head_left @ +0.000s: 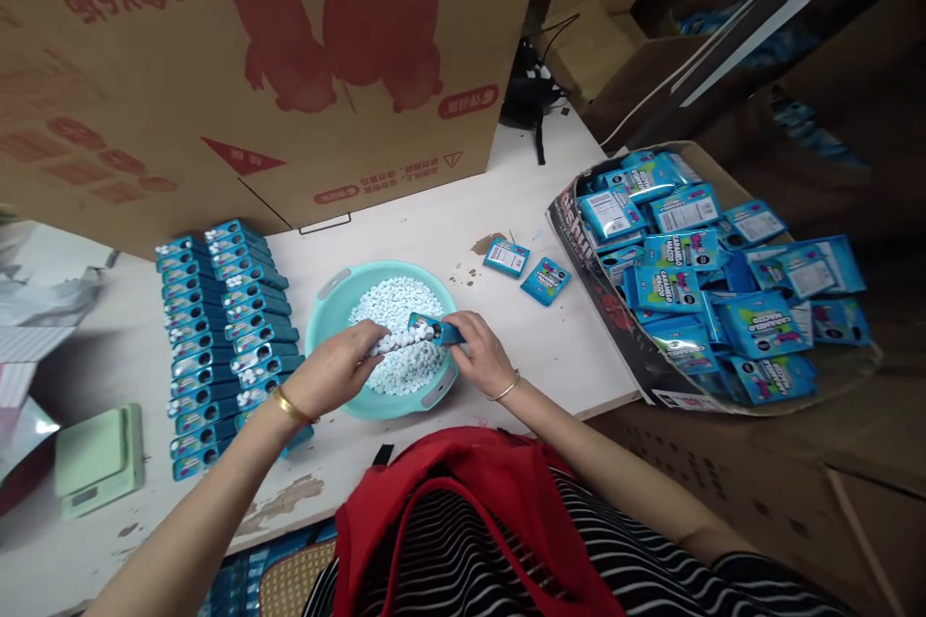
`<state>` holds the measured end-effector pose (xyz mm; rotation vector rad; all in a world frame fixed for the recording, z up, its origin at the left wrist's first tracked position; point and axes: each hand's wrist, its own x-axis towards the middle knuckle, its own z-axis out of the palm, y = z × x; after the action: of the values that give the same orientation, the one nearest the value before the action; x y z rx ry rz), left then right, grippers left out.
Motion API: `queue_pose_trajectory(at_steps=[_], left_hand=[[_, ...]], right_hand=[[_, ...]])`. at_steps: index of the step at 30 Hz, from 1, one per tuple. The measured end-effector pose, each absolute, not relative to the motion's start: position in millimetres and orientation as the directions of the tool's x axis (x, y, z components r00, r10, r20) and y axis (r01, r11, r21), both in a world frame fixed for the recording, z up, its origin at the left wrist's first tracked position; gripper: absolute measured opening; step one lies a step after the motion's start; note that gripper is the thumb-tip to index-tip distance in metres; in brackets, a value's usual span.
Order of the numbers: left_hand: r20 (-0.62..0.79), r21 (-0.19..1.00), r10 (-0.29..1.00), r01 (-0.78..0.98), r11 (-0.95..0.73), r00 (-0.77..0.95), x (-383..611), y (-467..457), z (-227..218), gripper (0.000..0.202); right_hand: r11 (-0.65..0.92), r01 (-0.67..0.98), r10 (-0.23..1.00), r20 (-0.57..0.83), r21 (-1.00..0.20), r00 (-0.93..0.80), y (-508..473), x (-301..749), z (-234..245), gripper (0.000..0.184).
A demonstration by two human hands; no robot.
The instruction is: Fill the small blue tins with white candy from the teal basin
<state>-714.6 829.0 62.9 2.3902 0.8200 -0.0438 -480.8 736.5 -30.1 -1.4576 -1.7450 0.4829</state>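
Turquoise plastic is noted for the basin [318,333], set near the near edge of the worktop [510,381] and partly filled with white pellets [401,299]. Above the basin's middle, a small blue packet [448,334] is gripped at its right end by the right hand [483,355], the thumb and fingers being closed on it; pellets are seen along its left part. The left hand [334,371] is partly curled, its fingertips set against the pellets at the packet's left end; whether any are pinched cannot be told.

To the left, two columns of blue packets [194,337] are ranged closely, their far ends close to the base of a large carton [180,106], by which the far side is walled off. The near end of the right column is crossed by the left forearm, and only a narrow gap is left beside the basin. A pale green scale [97,463] is placed farther left.

Wider bare surface is found right of the basin, interrupted by two loose packets [546,281] lying apart. That space is bounded on the right by an open cardboard box [597,294], heaped with packets above its rim.
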Motion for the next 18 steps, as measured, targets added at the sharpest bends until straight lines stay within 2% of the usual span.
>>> queue_pose_trajectory(at_steps=[6, 9, 12, 15, 16, 18], left_hand=[[-0.372, 0.127, 0.549, 0.627, -0.769, 0.748, -692, 814, 104, 0.026], [-0.390, 0.020, 0.551, 0.605, -0.796, 0.738, -681, 803, 122, 0.033], [-0.395, 0.017, 0.532, 0.585, -0.811, 0.748, -679, 797, 133, 0.041], [-0.364, 0.054, 0.560, 0.617, -0.785, 0.744, -691, 802, 133, 0.035], [-0.339, 0.094, 0.577, 0.637, -0.765, 0.743, -697, 806, 130, 0.030], [-0.266, 0.247, 0.599, 0.654, -0.716, 0.756, -708, 815, 115, 0.023]], right_hand=[[0.319, 0.616, 0.933, 0.351, -0.720, -0.073, 735, -496, -33, 0.041], [0.317, 0.606, 0.937, 0.338, -0.730, -0.083, 734, -501, -37, 0.041], [0.319, 0.574, 0.939, 0.334, -0.754, -0.083, 733, -504, -42, 0.039], [0.318, 0.512, 0.941, 0.330, -0.798, -0.072, 731, -505, -47, 0.037], [0.313, 0.488, 0.944, 0.323, -0.815, -0.065, 731, -505, -49, 0.038], [0.298, 0.439, 0.950, 0.306, -0.847, -0.056, 732, -508, -51, 0.038]])
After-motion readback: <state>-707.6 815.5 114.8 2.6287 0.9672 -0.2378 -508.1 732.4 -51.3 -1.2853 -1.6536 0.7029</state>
